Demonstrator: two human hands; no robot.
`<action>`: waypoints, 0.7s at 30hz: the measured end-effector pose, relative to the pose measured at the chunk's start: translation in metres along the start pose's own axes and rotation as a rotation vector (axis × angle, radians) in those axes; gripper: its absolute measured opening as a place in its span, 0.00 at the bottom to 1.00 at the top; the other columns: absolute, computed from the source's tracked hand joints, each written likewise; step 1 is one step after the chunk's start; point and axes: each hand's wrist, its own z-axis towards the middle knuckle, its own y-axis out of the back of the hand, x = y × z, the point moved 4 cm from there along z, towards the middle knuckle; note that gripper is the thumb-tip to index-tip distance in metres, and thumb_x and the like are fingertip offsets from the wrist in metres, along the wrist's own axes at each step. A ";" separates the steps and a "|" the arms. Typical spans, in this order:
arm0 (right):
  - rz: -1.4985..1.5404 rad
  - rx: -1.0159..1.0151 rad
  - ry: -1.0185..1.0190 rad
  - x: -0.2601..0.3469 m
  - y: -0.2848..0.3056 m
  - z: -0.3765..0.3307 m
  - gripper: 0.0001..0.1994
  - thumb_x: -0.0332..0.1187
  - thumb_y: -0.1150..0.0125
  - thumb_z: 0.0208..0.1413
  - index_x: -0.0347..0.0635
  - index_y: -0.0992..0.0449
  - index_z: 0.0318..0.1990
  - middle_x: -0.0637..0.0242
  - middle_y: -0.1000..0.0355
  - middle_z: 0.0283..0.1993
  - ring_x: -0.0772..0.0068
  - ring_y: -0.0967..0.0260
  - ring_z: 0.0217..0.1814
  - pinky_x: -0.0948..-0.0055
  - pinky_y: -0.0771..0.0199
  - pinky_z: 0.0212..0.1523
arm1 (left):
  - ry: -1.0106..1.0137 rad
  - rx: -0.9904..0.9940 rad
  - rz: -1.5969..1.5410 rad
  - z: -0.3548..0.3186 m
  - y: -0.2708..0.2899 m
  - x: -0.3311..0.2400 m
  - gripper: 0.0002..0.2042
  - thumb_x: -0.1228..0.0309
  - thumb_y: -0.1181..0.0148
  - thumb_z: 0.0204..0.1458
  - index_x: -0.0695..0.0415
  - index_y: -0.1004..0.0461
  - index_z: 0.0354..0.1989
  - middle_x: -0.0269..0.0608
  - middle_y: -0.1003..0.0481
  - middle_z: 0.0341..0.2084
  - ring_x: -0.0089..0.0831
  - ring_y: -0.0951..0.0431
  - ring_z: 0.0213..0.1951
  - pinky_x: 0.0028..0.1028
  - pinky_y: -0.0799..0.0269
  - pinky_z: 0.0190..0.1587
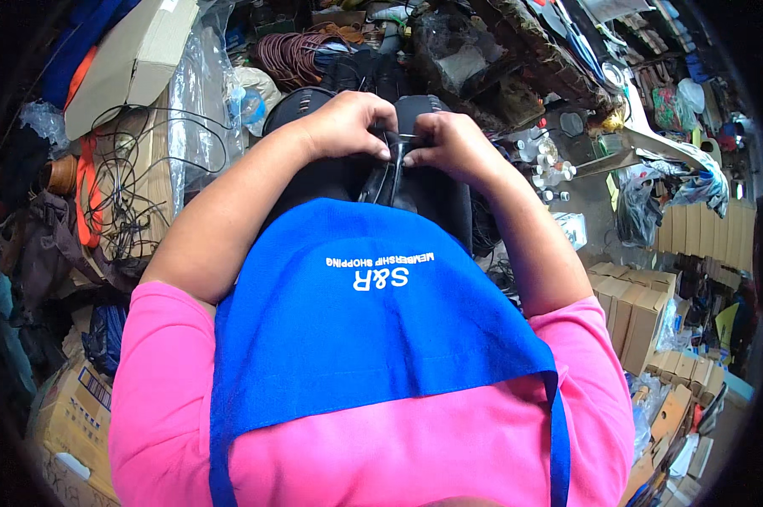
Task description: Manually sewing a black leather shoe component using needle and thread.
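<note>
Above my lap, both hands are closed on a glossy black leather-like piece [385, 179], possibly a shoe, though its full shape does not show. My left hand [352, 125] pinches its left side, thumb pointing inward. From the other side my right hand [452, 145] grips it, with curled fingers and the thumb pressed near its middle. The two thumbs are a short distance apart. Part of the piece runs down toward the blue apron [381, 313] over my lap. Dark clothing behind it makes its edges hard to separate.
Coiled brown cord [291, 61] lies ahead on the left. Black wire [132, 182] tangles over cardboard at my left. Several small bottles [550, 160] stand to my right, near stacked brown boxes [635, 308]. A carton [77, 414] sits low at the left.
</note>
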 end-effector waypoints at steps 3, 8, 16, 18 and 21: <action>0.088 -0.141 0.080 -0.019 -0.001 -0.013 0.15 0.35 0.33 0.45 0.41 0.22 0.41 0.56 0.28 0.33 0.56 0.28 0.39 0.64 0.30 0.40 | 0.077 0.039 -0.340 0.000 -0.005 0.020 0.17 0.73 0.29 0.35 0.60 0.25 0.36 0.33 0.29 0.30 0.26 0.29 0.37 0.26 0.34 0.43; 0.259 -0.217 0.044 -0.015 0.006 -0.047 0.10 0.29 0.38 0.50 0.44 0.20 0.42 0.62 0.30 0.33 0.67 0.29 0.37 0.71 0.30 0.40 | 0.063 0.095 -0.402 -0.003 0.001 0.012 0.16 0.71 0.32 0.38 0.60 0.25 0.38 0.34 0.29 0.32 0.25 0.31 0.38 0.25 0.36 0.45; 0.136 -0.315 0.127 -0.003 0.002 -0.046 0.08 0.30 0.35 0.44 0.44 0.19 0.34 0.61 0.29 0.27 0.64 0.28 0.31 0.69 0.29 0.34 | 0.082 0.076 -0.310 -0.004 0.003 0.008 0.16 0.70 0.32 0.38 0.59 0.24 0.38 0.34 0.30 0.31 0.26 0.32 0.36 0.26 0.36 0.42; 0.158 -0.250 0.128 0.002 0.003 -0.044 0.08 0.30 0.35 0.44 0.44 0.19 0.34 0.62 0.30 0.26 0.64 0.29 0.30 0.68 0.30 0.33 | 0.085 0.070 -0.296 -0.006 0.003 0.009 0.16 0.69 0.32 0.38 0.59 0.24 0.38 0.34 0.31 0.30 0.26 0.32 0.36 0.26 0.36 0.41; 0.167 -0.250 0.175 0.000 0.001 -0.040 0.08 0.30 0.35 0.44 0.43 0.19 0.34 0.61 0.31 0.25 0.63 0.31 0.29 0.68 0.30 0.32 | 0.054 0.060 -0.340 -0.007 0.002 0.011 0.17 0.69 0.32 0.38 0.58 0.24 0.38 0.33 0.31 0.29 0.26 0.32 0.35 0.26 0.36 0.40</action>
